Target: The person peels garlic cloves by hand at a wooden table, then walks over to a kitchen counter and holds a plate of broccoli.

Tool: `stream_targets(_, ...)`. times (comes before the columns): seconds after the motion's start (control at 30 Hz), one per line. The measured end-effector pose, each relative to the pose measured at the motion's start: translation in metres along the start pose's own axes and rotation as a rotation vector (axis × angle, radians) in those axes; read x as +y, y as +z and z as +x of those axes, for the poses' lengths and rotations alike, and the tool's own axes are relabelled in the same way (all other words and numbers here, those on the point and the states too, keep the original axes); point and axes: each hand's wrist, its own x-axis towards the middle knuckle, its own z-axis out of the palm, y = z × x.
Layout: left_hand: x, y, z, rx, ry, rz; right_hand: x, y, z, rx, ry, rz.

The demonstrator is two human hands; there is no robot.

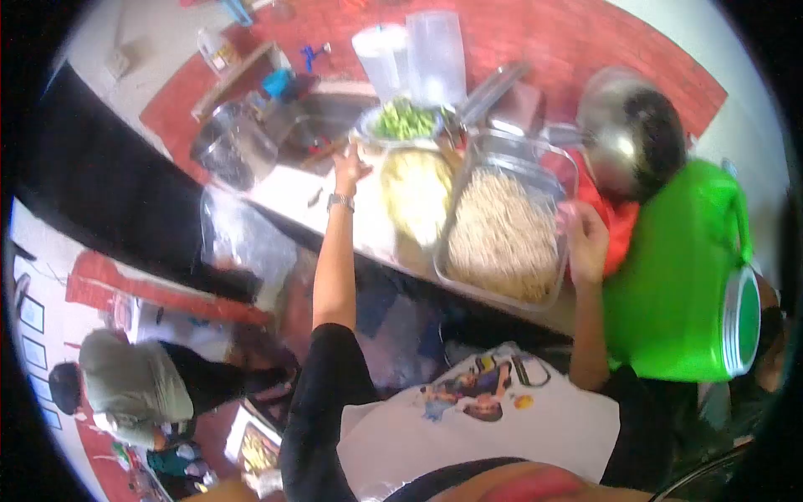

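My left hand (pixel 350 167) reaches over the pale counter beside the sink, its fingers spread and nothing seen in them. Close to its fingertips lies a brown, long item (pixel 320 157), too blurred to name. My right hand (pixel 588 240) is at the right rim of a rectangular glass dish (pixel 442 261), fingers curled against the edge. Pale noodle-like strands (pixel 502 238) fill much of this dish. Between my hands sits a mound of pale yellow shredded food (pixel 416 194). Behind it, a plate (pixel 368 134) carries chopped green vegetables (pixel 407 120).
A big green jug (pixel 669 284) stands at right, below a metal pot (pixel 623 125). Two translucent plastic containers (pixel 435 58) stand behind the plate. A sink (pixel 314 125) and a metal pot (pixel 234 146) are at left. Another person (pixel 138 385) is at lower left.
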Motion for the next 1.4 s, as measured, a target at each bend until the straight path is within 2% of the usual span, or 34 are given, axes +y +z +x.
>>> stream_targets(0.03, -0.001, 0.007, 0.022, 0.021, -0.038, -0.009, 0.006, 0.001, 0.02, 0.009, -0.047, -0.054)
stream_targets(0.1, -0.008, 0.003, 0.069, -0.023, -0.059, 0.197, 0.005, 0.009, 0.055, -0.005, -0.05, -0.005)
stream_targets(0.17, -0.012, -0.008, 0.13, 0.139, 0.308, 0.737, 0.0, 0.023, 0.086, 0.05, -0.026, 0.009)
stream_targets(0.2, -0.019, -0.021, 0.118, 0.184, 0.393, 0.981, -0.048, 0.034, 0.101, -0.024, -0.053, -0.072)
stream_targets(0.23, 0.003, -0.013, 0.113, 0.126, 0.374, 0.86, -0.031, 0.04, 0.11, -0.072, -0.031, -0.086)
stream_targets(0.3, 0.01, -0.012, 0.142, 0.006, 0.442, 0.949, -0.018, 0.066, 0.136, -0.191, -0.003, -0.135)
stream_targets(0.4, 0.004, 0.0, 0.189, -0.135, 0.577, 0.917, 0.012, 0.117, 0.177, -0.234, 0.193, 0.076)
stream_targets(0.47, 0.006, 0.013, 0.196, -0.266, 0.553, 0.771, 0.042, 0.146, 0.218, -0.416, 0.304, 0.201)
stream_targets(0.53, 0.001, 0.029, 0.223, -0.431, 0.537, 0.721, 0.064, 0.178, 0.241, -0.408, 0.435, 0.024)
stream_targets(0.6, -0.009, 0.046, 0.252, -0.651, 0.467, 0.728, 0.067, 0.218, 0.244, -0.359, 0.357, -0.393)
stream_targets(0.63, -0.014, 0.053, 0.262, -0.699, 0.679, 0.746, 0.104, 0.215, 0.257, -0.518, -0.183, -0.885)
stream_targets(0.67, -0.028, 0.046, 0.261, -0.713, 0.882, 0.718, 0.08, 0.239, 0.244, -0.394, 0.138, -0.671)
stream_targets(0.7, -0.028, 0.065, 0.265, -0.731, 1.113, 0.687, 0.081, 0.24, 0.244, -0.399, 0.173, -0.743)
stream_targets(0.73, 0.0, 0.077, 0.246, -0.812, 0.815, 0.824, 0.095, 0.237, 0.238, -0.343, 0.082, -0.708)
stream_targets(0.77, 0.01, 0.079, 0.236, -0.868, 0.628, 0.853, 0.075, 0.24, 0.227, -0.346, 0.251, -0.682)
stream_targets(0.8, 0.02, 0.082, 0.226, -0.904, 0.443, 0.889, 0.07, 0.233, 0.217, -0.326, 0.322, -0.577)
stream_targets(0.87, -0.011, 0.096, 0.249, -0.905, 0.361, 0.718, 0.073, 0.219, 0.204, -0.292, 0.397, -0.456)
stream_targets(0.9, -0.036, 0.104, 0.242, -0.857, 0.388, 0.707, 0.085, 0.197, 0.202, -0.332, 0.401, -0.481)
stream_targets(0.97, -0.058, 0.115, 0.262, -0.929, 0.446, 0.791, 0.083, 0.204, 0.186, -0.216, 0.53, -0.438)
stream_targets(1.0, -0.091, 0.121, 0.277, -0.888, 0.507, 0.619, 0.079, 0.212, 0.176, -0.143, 0.619, -0.42)
stream_targets(1.03, -0.079, 0.119, 0.27, -0.91, 0.478, 0.632, 0.077, 0.22, 0.168, -0.073, 0.707, -0.4)
stream_targets(1.1, -0.057, 0.108, 0.26, -0.939, 0.424, 0.666, 0.079, 0.236, 0.158, -0.008, 0.695, -0.48)
stream_targets(1.13, -0.065, 0.127, 0.256, -0.872, 0.427, 0.606, 0.075, 0.22, 0.174, -0.034, 0.651, -0.578)
stream_targets(1.17, -0.067, 0.119, 0.257, -0.903, 0.404, 0.617, 0.073, 0.231, 0.165, 0.003, 0.685, -0.599)
stream_targets(1.23, -0.08, 0.118, 0.26, -0.904, 0.424, 0.606, 0.136, 0.211, 0.159, -0.005, 0.379, -1.001)
stream_targets(1.3, -0.092, 0.117, 0.267, -0.879, 0.499, 0.592, 0.152, 0.217, 0.15, -0.017, 0.306, -1.149)
stream_targets(1.37, -0.08, 0.129, 0.259, -0.871, 0.383, 0.501, 0.12, 0.227, 0.161, -0.074, 0.417, -1.092)
stream_targets(1.4, -0.072, 0.125, 0.251, -0.893, 0.314, 0.472, 0.124, 0.232, 0.158, -0.042, 0.324, -1.128)
